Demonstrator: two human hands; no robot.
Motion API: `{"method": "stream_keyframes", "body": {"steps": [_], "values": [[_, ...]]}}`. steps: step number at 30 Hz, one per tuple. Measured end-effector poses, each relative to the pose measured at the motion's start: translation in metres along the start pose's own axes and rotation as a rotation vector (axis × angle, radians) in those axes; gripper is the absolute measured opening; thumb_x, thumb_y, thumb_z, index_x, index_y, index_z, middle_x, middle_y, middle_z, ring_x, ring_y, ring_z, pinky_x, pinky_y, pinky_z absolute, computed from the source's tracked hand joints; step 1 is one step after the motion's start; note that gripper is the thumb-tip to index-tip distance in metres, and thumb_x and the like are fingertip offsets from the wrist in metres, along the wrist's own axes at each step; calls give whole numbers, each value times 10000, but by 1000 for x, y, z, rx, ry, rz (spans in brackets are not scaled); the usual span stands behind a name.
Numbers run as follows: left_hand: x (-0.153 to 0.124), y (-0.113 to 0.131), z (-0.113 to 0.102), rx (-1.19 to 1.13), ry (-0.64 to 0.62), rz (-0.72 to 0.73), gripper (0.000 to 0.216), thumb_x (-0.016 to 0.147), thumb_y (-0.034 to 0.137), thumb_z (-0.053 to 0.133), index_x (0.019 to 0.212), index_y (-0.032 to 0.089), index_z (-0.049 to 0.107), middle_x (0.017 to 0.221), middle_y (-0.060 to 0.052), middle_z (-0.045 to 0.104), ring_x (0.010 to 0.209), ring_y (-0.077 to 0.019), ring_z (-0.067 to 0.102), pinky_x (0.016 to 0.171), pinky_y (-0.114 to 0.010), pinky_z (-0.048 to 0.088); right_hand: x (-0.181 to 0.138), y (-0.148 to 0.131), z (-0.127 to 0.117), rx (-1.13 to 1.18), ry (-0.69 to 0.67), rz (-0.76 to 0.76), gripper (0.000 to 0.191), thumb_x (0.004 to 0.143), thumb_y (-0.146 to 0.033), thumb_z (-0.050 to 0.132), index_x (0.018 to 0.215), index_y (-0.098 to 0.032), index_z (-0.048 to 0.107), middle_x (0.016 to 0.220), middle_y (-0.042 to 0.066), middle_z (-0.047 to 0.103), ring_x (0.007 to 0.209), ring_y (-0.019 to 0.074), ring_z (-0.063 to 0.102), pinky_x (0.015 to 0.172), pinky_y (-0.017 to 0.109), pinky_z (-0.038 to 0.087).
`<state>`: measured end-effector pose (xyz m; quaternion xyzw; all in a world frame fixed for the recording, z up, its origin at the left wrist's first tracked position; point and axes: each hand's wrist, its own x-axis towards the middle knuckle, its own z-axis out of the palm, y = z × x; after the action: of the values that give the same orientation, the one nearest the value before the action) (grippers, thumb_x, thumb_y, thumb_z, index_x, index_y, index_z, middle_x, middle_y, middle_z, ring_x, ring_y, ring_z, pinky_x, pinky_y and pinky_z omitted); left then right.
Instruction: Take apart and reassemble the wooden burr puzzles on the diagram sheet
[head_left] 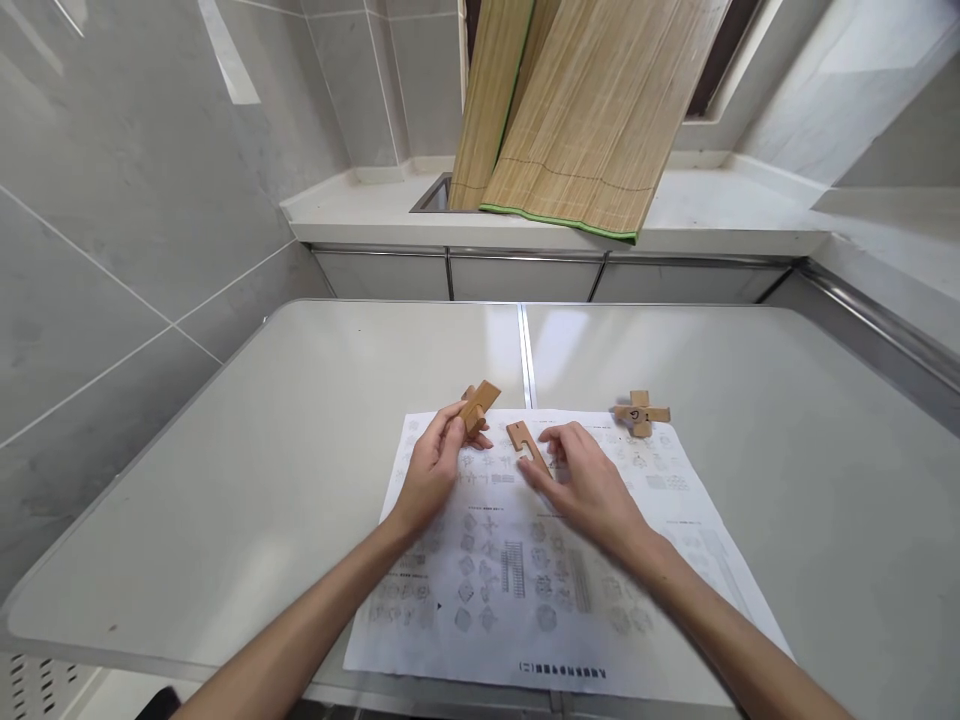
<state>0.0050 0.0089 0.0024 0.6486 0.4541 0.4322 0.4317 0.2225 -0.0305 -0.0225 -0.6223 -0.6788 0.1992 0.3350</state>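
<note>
My left hand (439, 455) is closed around a few joined wooden puzzle pieces (478, 405), thumb on the near side and fingertips showing beyond them. Just to the right, a flat notched wooden puzzle piece (519, 434) slants between the thumb and fingers of my right hand (574, 470). Its lower end is partly hidden by that hand. An assembled cross-shaped wooden puzzle (640, 414) with dark marks on it rests at the far right corner of a printed paper sheet (510, 640). Both hands are over this sheet, which carries small diagrams and text, upside down from my side.
The sheet lies on a pale folding table (247, 480) with a metal seam down its middle. Beyond the table is a white counter (360, 225), where a bamboo mat (577, 130) with green edging leans across a sink (435, 195). Grey tiled walls (135, 170) rise at the left.
</note>
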Motion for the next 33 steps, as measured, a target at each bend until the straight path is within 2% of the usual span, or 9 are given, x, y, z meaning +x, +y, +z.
{"method": "stream_keyframes", "body": {"steps": [6,8,11,15,18,21,23,28,33], "values": [[-3,6,4,-136,-20,-144,421,1080,493,449,1293,167,607,978,-61,768,1012,-227,741,1042,-403,535,-3,0,6,-115,-8,-108,179,959,-373,645,927,-219,560,927,71,618,815,241,573,699,367,471],[-5,5,5,-126,-21,-124,431,1021,496,585,1309,176,595,1026,-68,767,1055,-242,736,1032,-398,544,-2,0,6,-103,-24,-106,179,982,-374,613,911,-223,550,912,69,612,809,241,563,706,371,461],[-7,2,6,-26,-14,-15,438,942,434,722,1300,210,608,1229,-91,729,1153,-259,703,1010,-388,556,-1,0,4,-47,-36,-67,203,1039,-379,515,903,-229,535,907,72,617,807,246,561,707,375,442],[-9,0,6,177,-33,176,389,946,358,735,1294,229,619,1286,-90,708,1190,-255,676,1038,-404,533,2,-3,-4,174,11,142,296,1086,-452,425,916,-239,540,845,44,626,740,223,551,668,353,406],[-11,1,5,240,-75,279,370,946,325,743,1279,230,612,1235,-81,719,1164,-245,684,1020,-397,542,7,-4,-13,557,19,329,382,1062,-566,472,877,-239,539,743,-2,554,650,174,483,627,317,377],[-12,0,5,241,-101,298,372,945,318,747,1277,229,604,1218,-82,723,1142,-243,693,1003,-396,554,13,-5,-22,1029,-86,390,394,987,-595,625,868,-229,541,765,-22,513,590,118,383,565,278,312],[-12,-1,6,226,-103,285,379,945,321,746,1285,232,604,1229,-85,722,1152,-249,691,1006,-401,553,14,-6,-26,1201,-178,384,373,946,-576,701,907,-226,576,760,-31,491,568,101,327,543,272,272],[-12,-3,6,160,-101,217,385,944,340,744,1294,243,617,1263,-84,722,1170,-253,690,1020,-399,546,10,-11,-27,1193,-352,313,365,965,-553,692,1152,-245,636,690,-43,496,542,102,283,540,282,232],[-12,0,6,85,-161,161,389,940,345,746,1297,251,623,1264,-77,730,1145,-240,699,998,-377,552,8,-10,-24,1152,-325,292,335,982,-538,680,1151,-255,619,705,-45,535,535,89,287,555,285,228]]}}
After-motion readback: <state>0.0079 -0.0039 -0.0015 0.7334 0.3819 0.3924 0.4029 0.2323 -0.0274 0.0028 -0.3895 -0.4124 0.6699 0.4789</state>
